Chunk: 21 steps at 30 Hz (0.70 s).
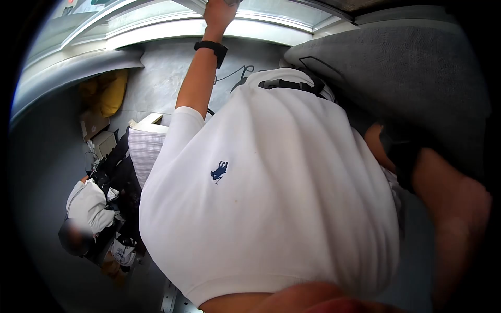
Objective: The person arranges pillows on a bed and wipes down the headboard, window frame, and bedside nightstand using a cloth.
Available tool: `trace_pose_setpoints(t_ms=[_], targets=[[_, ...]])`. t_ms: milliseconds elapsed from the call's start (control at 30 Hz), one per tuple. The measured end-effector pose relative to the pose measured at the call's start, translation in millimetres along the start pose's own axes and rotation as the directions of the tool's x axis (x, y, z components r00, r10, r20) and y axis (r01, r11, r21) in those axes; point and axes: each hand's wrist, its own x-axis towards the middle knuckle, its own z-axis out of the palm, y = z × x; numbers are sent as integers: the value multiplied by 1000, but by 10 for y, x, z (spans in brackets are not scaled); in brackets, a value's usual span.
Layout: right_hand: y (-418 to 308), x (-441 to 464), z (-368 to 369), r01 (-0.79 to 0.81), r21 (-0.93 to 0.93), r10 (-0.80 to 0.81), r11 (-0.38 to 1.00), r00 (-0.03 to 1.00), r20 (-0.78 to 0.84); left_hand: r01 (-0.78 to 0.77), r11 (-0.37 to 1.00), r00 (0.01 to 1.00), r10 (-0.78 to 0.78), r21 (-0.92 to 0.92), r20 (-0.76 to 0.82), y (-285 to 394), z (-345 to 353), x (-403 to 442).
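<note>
My left hand (219, 16) is raised at the top edge, in front of the bright window frame, with a black watch (212, 50) on its wrist. Its fingers look curled around a small dark grey thing (231, 2), mostly cut off by the frame. On the right, my bent arm comes back toward my hip. There my right hand (372, 140) sits beside my white shirt (282, 193), below a wide black wrist strap (399, 151). The shirt hides its fingers. A black belt (286, 84) shows at my waist.
At the lower left another person (90, 206) in a white top is among dark bags and cables. Behind them are a cardboard box (94, 124) and a yellow bag (112, 94). A checked cloth item (146, 151) lies near my left side. Grey upholstery (396, 73) rises at right.
</note>
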Motion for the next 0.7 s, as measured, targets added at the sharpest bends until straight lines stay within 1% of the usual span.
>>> trace_pose_setpoints(t_ms=[33,100,167,233,300,367,400,433,500,567,633,667,700], targets=[[3,-28,-16,-3,0,3,1000,1000,-9,30,1000,999,-30,4,-26,214,27,-67],[-22,-16,-26,0,17,1,1000,1000,-18,52,996,994,-44,-73,97,499,141,-100],[-84,61,18,2,35,0,999,999,-33,-13,985,995,29,-172,92,880,131,-265],[-237,85,-13,1,45,1,999,999,-48,-119,981,956,155,-155,247,1110,221,-474],[-344,111,-21,-12,55,16,998,998,-61,-167,956,947,224,-243,231,1324,210,-676],[-435,135,-32,-25,63,30,998,997,-78,-185,948,958,232,-259,167,1400,87,-779],[-469,157,-21,-30,70,36,997,996,-87,-156,949,960,211,-273,186,1469,-207,-783],[-505,174,-15,-37,77,44,996,995,-89,-152,950,961,207,-272,184,1332,-183,-788],[-554,215,-1,-47,83,54,995,995,-85,-276,954,947,290,-116,138,988,-86,-738],[-589,212,22,-62,98,71,993,994,-84,-166,985,978,170,-44,117,754,-337,-633],[-679,166,74,-138,120,146,983,987,-68,45,998,983,-51,39,175,473,-728,-537],[-668,128,82,-206,149,215,967,976,-44,15,998,999,-17,55,36,-47,-449,-511],[-590,1,18,-218,174,227,960,973,-33,-18,997,994,26,74,-109,-496,-159,-410]])
